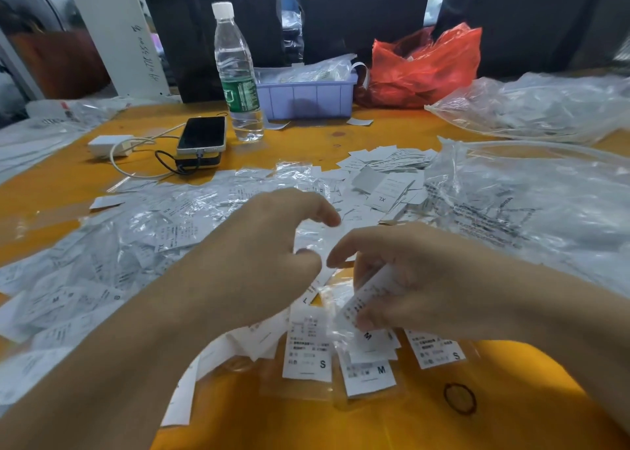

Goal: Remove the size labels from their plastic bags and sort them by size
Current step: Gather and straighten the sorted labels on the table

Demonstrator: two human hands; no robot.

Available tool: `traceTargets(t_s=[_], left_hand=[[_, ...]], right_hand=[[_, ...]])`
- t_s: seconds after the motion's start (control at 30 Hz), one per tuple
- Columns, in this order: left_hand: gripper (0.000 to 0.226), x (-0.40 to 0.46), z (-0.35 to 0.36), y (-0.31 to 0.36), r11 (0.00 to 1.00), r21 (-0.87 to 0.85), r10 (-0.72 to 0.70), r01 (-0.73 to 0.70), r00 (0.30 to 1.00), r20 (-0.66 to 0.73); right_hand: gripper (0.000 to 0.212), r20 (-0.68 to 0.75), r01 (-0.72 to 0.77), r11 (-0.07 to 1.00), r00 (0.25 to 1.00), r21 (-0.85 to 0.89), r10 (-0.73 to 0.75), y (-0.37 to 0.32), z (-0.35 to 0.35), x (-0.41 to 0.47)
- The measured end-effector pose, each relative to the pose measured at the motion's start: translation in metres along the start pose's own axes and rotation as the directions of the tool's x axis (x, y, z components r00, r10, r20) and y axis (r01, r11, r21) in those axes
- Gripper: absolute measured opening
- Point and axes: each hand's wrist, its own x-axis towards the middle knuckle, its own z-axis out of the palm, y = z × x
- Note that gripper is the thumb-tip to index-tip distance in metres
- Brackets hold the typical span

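1. While my right hand [402, 279] pinches a small bundle of labels [371, 292] half out of its clear bag, fingers curled round it, I keep it low over the near edge of the desk [306, 139] so the drop onto the sorted stacks is short.
2. Left hand [272, 241] grasps nothing that I can make out; fingers loosely bent, thumb close to the right fingertips, placed to catch the bag film. Contact with the film: cannot tell.
3. Sorted stacks sit at the near edge, just under the grip: S label [308, 350], M label [370, 374], and a second S label [436, 349] to the right. Faces up so the size letter reads at a glance.
4. Unsorted bagged heap [112, 245] spreads along the left edge; loose XL labels [392, 190] lie mid-desk, apart from S and M.
5. Water bottle [238, 74], phone [201, 135] and purple bin [306, 98] are parked at the far edge, out of the work.
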Motion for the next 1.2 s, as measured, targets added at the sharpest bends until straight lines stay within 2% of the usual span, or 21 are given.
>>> traceTargets(t_s=[0.07,0.13,0.2,0.3,0.37,0.47,0.6,0.73,0.87,0.97,1.07,1.2], left_hand=[[0.023,0.001,0.004,0.002,1.0,-0.024,0.016,-0.017,0.999,-0.039],[0.025,0.0,0.01,0.003,0.999,-0.042,0.024,-0.023,0.999,0.027],[0.039,0.0,0.014,0.003,0.999,-0.037,0.0,0.003,0.996,0.094],[0.069,-0.001,0.017,0.003,0.998,0.007,-0.063,0.063,0.985,0.163],[0.077,-0.002,0.016,0.003,0.995,0.059,-0.091,0.081,0.975,0.201],[0.069,-0.003,0.013,0.003,0.996,0.079,-0.067,0.05,0.972,0.225],[0.054,-0.003,0.013,0.004,0.993,0.108,0.019,-0.048,0.967,0.254],[0.05,-0.005,0.015,0.007,0.989,0.093,0.087,-0.117,0.956,0.28],[0.045,-0.007,0.016,0.006,0.983,0.072,0.145,-0.167,0.959,0.241],[0.048,-0.008,0.019,0.006,0.982,0.038,0.171,-0.184,0.96,0.224],[0.053,-0.006,0.026,0.006,0.979,-0.011,0.202,-0.204,0.959,0.2],[0.048,-0.005,0.025,0.009,0.98,0.011,0.193,-0.2,0.959,0.207]], right_hand=[[0.057,-0.033,0.028,0.991,0.999,-0.13,-0.033,0.0,0.003,0.002],[0.065,-0.049,0.051,0.979,0.997,-0.198,-0.062,0.001,0.003,0.002],[0.07,-0.052,0.055,0.977,0.996,-0.204,-0.067,0.004,-0.003,0.0],[0.066,-0.03,0.02,0.968,0.999,-0.249,-0.028,0.01,-0.019,-0.005],[0.07,0.008,-0.029,0.952,0.999,-0.305,0.033,0.014,-0.028,-0.008],[0.073,0.063,-0.088,0.907,0.99,-0.413,0.125,0.021,-0.033,-0.004],[0.072,0.042,-0.147,0.903,0.983,-0.403,0.179,0.026,-0.032,-0.001],[0.05,0.0,-0.144,0.909,0.988,-0.391,0.157,0.018,-0.033,-0.008],[0.066,0.082,-0.196,0.917,0.968,-0.348,0.238,0.013,-0.04,-0.013],[0.066,0.112,-0.223,0.898,0.953,-0.38,0.283,0.012,-0.038,-0.011],[0.056,0.036,-0.201,0.902,0.972,-0.382,0.232,0.015,-0.034,-0.006],[0.046,-0.02,-0.134,0.908,0.99,-0.397,0.138,0.021,-0.027,-0.001]])
